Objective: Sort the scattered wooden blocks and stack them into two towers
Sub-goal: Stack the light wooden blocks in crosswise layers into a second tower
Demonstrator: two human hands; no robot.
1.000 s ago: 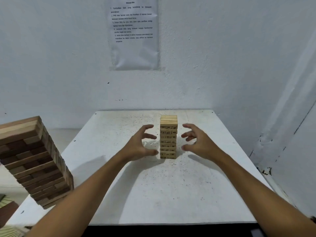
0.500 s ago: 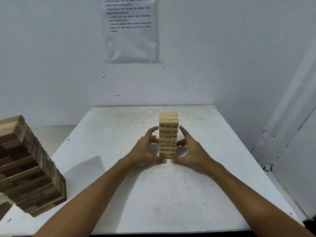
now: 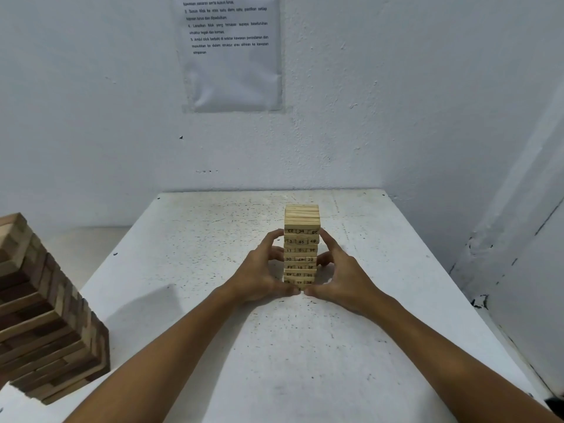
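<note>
- A small tower of pale wooden blocks with printed numbers (image 3: 301, 239) stands upright in the centre of the frame, on the white speckled desk (image 3: 305, 346).
- The left hand (image 3: 259, 277) cups the tower's left side, its fingers curled against the blocks and its thumb at the base.
- The right hand (image 3: 345, 279) mirrors it on the right side, fingers wrapped against the blocks, thumb tip near the left thumb at the tower's foot.
- A larger tower of mixed dark and light brown wooden blocks (image 3: 45, 315) stands at the lower left of the frame, at the desk's left edge, well apart from the hands.
- A white printed sheet in a plastic sleeve (image 3: 230, 53) hangs on the wall at the upper centre.
</note>
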